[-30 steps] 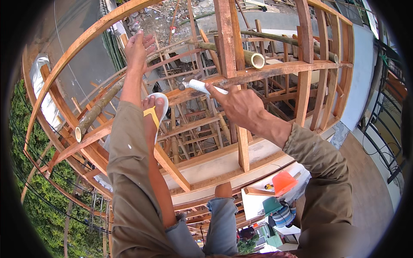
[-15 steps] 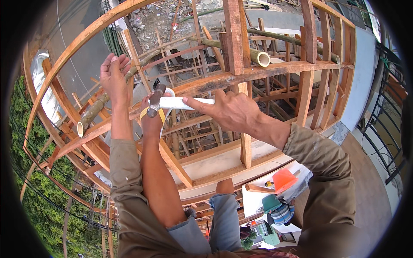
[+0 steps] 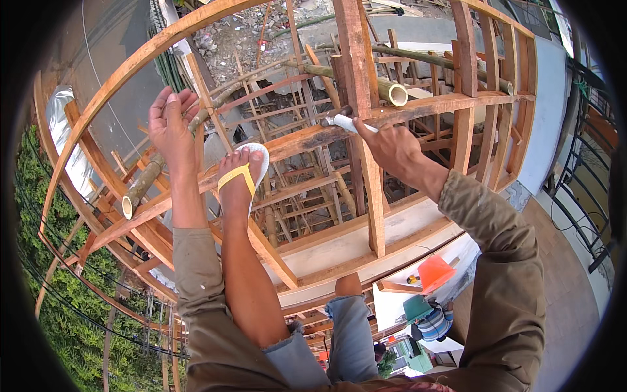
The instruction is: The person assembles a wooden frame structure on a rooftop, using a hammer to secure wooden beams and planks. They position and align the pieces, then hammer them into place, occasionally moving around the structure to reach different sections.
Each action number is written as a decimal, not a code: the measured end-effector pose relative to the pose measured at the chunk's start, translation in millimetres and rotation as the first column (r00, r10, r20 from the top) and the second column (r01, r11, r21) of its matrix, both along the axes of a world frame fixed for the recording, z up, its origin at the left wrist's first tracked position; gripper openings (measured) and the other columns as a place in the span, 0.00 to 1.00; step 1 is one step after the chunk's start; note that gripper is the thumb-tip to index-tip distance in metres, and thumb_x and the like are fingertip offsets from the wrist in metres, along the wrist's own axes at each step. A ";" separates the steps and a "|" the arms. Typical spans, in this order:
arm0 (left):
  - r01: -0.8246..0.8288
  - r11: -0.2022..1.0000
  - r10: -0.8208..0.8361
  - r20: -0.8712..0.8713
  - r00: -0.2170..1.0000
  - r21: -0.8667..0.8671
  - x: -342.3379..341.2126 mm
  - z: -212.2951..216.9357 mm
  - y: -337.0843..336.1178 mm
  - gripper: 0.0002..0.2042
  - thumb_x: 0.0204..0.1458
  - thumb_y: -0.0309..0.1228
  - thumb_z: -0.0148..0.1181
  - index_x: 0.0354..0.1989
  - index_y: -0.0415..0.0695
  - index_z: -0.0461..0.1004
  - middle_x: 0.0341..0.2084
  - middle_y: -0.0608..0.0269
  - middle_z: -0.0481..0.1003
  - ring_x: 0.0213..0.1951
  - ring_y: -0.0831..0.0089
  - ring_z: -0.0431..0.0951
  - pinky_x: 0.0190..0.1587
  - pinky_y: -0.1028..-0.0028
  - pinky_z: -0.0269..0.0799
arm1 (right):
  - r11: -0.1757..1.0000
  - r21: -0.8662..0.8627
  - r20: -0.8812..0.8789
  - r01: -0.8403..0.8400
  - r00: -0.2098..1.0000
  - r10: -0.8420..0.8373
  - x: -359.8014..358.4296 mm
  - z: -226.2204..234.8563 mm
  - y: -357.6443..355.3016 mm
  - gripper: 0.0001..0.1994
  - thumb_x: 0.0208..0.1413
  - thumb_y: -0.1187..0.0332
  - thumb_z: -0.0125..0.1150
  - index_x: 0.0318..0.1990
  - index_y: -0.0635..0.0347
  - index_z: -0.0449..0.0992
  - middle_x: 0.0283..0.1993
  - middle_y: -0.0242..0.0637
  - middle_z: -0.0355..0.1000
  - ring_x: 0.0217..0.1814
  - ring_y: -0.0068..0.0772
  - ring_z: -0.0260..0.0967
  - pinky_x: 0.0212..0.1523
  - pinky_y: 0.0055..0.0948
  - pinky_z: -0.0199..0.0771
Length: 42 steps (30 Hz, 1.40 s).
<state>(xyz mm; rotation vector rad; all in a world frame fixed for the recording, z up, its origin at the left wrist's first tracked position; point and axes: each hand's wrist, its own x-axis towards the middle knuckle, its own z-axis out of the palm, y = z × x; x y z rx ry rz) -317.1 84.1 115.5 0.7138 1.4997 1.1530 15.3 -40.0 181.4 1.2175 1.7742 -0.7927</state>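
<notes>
1. Our left hand, upper left of the frame, looks empty, fingers unclenched.
2. Our right hand grips the hammer, upper centre, beside a post.
3. We could lose footing: the flip-flop sits on a narrow beam.

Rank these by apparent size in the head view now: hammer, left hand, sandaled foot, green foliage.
1. Green foliage, by far
2. Left hand and sandaled foot: too alike to rank
3. Hammer, counting only its visible part

Hammer — grip end hidden
</notes>
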 end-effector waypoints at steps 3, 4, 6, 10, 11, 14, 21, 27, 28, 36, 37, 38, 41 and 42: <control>0.067 0.995 -0.068 -0.009 0.998 -0.075 10.2 3.6 1.5 0.16 0.65 0.31 0.56 0.57 0.37 0.67 0.45 0.50 0.78 0.48 0.64 0.81 0.49 0.68 0.79 | 0.994 0.108 -0.277 -0.018 0.960 0.047 -35.7 12.5 -0.4 0.38 0.63 0.70 0.54 0.78 0.45 0.44 0.30 0.46 0.71 0.22 0.37 0.75 0.15 0.35 0.75; 0.073 0.994 -0.075 -0.017 0.997 -0.081 14.6 4.1 2.0 0.16 0.65 0.31 0.55 0.57 0.36 0.67 0.45 0.50 0.78 0.48 0.63 0.81 0.50 0.67 0.79 | 0.990 0.135 -0.408 0.041 0.913 0.018 -41.3 19.6 1.6 0.39 0.63 0.70 0.54 0.78 0.40 0.43 0.31 0.47 0.70 0.22 0.39 0.75 0.15 0.37 0.75; 0.079 0.997 -0.079 -0.048 0.996 0.004 16.6 9.0 5.1 0.16 0.65 0.30 0.55 0.57 0.36 0.67 0.45 0.49 0.78 0.48 0.62 0.81 0.50 0.67 0.79 | 0.985 0.172 -0.468 0.006 0.880 0.077 -42.0 20.4 2.0 0.39 0.63 0.70 0.53 0.78 0.38 0.43 0.30 0.46 0.71 0.21 0.38 0.75 0.14 0.36 0.75; 0.017 0.995 -0.013 -0.042 0.999 0.097 2.8 29.2 21.3 0.16 0.65 0.30 0.55 0.57 0.35 0.66 0.45 0.48 0.78 0.49 0.61 0.81 0.51 0.65 0.79 | 0.999 0.018 0.052 0.042 0.998 -0.043 -15.3 0.1 2.6 0.36 0.64 0.68 0.54 0.77 0.49 0.47 0.28 0.43 0.75 0.23 0.32 0.76 0.16 0.29 0.74; 0.014 0.997 -0.012 -0.024 1.000 0.079 4.6 30.8 20.8 0.16 0.65 0.30 0.55 0.57 0.35 0.66 0.45 0.48 0.78 0.49 0.60 0.81 0.51 0.65 0.79 | 0.996 0.089 0.082 -0.025 0.996 0.017 -17.0 -1.9 0.9 0.35 0.64 0.68 0.54 0.77 0.52 0.48 0.28 0.42 0.76 0.24 0.31 0.77 0.17 0.28 0.74; 0.033 0.999 -0.033 -0.003 0.999 0.022 15.9 33.4 16.3 0.16 0.65 0.29 0.55 0.57 0.35 0.66 0.45 0.47 0.78 0.49 0.60 0.81 0.51 0.64 0.79 | 0.985 0.154 -0.209 -0.073 0.972 0.105 -38.7 6.8 -1.5 0.37 0.63 0.68 0.55 0.78 0.43 0.46 0.30 0.43 0.72 0.21 0.31 0.73 0.16 0.31 0.74; 0.056 0.987 -0.056 0.000 0.998 0.150 12.5 48.6 27.0 0.16 0.64 0.28 0.56 0.56 0.33 0.67 0.43 0.48 0.79 0.46 0.65 0.81 0.48 0.69 0.80 | 1.000 0.000 0.120 0.011 0.993 -0.011 -20.1 -1.2 1.6 0.36 0.66 0.70 0.50 0.78 0.45 0.44 0.32 0.45 0.75 0.23 0.30 0.74 0.17 0.30 0.75; 0.220 0.969 -0.223 0.010 0.975 0.115 27.8 46.3 11.6 0.15 0.65 0.28 0.55 0.56 0.33 0.67 0.42 0.49 0.79 0.46 0.65 0.82 0.48 0.69 0.80 | 0.997 0.075 -0.424 -0.017 0.905 0.048 -29.3 14.8 -2.5 0.40 0.62 0.71 0.55 0.78 0.42 0.43 0.31 0.44 0.72 0.23 0.34 0.75 0.20 0.29 0.78; 0.197 0.972 -0.198 0.002 0.980 0.127 27.4 47.8 12.9 0.15 0.65 0.28 0.54 0.56 0.33 0.67 0.42 0.49 0.80 0.46 0.66 0.82 0.47 0.70 0.80 | 0.992 0.097 -0.267 -0.078 0.958 0.102 -23.9 15.2 -5.5 0.39 0.64 0.71 0.53 0.78 0.41 0.42 0.31 0.44 0.73 0.22 0.33 0.74 0.18 0.28 0.77; 0.359 0.930 -0.356 0.042 0.933 -0.077 63.6 16.5 -0.2 0.16 0.65 0.31 0.56 0.57 0.35 0.68 0.46 0.51 0.79 0.47 0.68 0.80 0.50 0.70 0.78 | 0.695 0.074 -0.310 0.716 0.678 -0.666 2.8 11.0 -73.2 0.29 0.68 0.61 0.50 0.73 0.53 0.53 0.34 0.54 0.77 0.31 0.53 0.79 0.29 0.50 0.77; 0.415 0.904 -0.414 0.033 0.910 -0.098 77.1 6.6 -2.6 0.16 0.65 0.32 0.56 0.57 0.35 0.69 0.46 0.51 0.79 0.47 0.69 0.80 0.49 0.71 0.77 | 0.606 0.012 -0.332 0.795 0.575 -0.748 2.3 11.6 -90.2 0.29 0.67 0.60 0.51 0.73 0.56 0.54 0.35 0.55 0.77 0.32 0.55 0.79 0.31 0.52 0.77; 0.479 0.873 -0.478 0.034 0.878 -0.087 92.2 -3.5 -5.4 0.17 0.65 0.32 0.57 0.56 0.35 0.70 0.46 0.52 0.79 0.47 0.70 0.80 0.49 0.72 0.77 | 0.484 0.064 -0.399 0.872 0.467 -0.789 -1.0 7.7 -109.8 0.25 0.69 0.58 0.49 0.68 0.61 0.59 0.33 0.53 0.77 0.33 0.56 0.78 0.34 0.51 0.76; 0.608 0.780 -0.617 -0.024 0.786 -0.151 146.9 -31.3 1.5 0.24 0.62 0.40 0.60 0.58 0.33 0.70 0.45 0.53 0.79 0.46 0.71 0.80 0.47 0.74 0.75 | 0.076 0.108 -0.656 0.991 0.129 -0.744 -2.6 -5.0 -147.6 0.22 0.70 0.57 0.48 0.63 0.64 0.64 0.29 0.47 0.75 0.29 0.45 0.78 0.31 0.43 0.74; 0.645 0.744 -0.663 -0.070 0.745 -0.175 167.9 -41.3 4.5 0.28 0.61 0.44 0.62 0.59 0.32 0.69 0.45 0.52 0.79 0.46 0.70 0.80 0.46 0.74 0.75 | -0.041 0.118 -0.706 0.992 0.055 -0.706 -3.4 -10.2 -155.3 0.19 0.72 0.57 0.47 0.58 0.64 0.66 0.25 0.39 0.72 0.26 0.29 0.73 0.28 0.33 0.70</control>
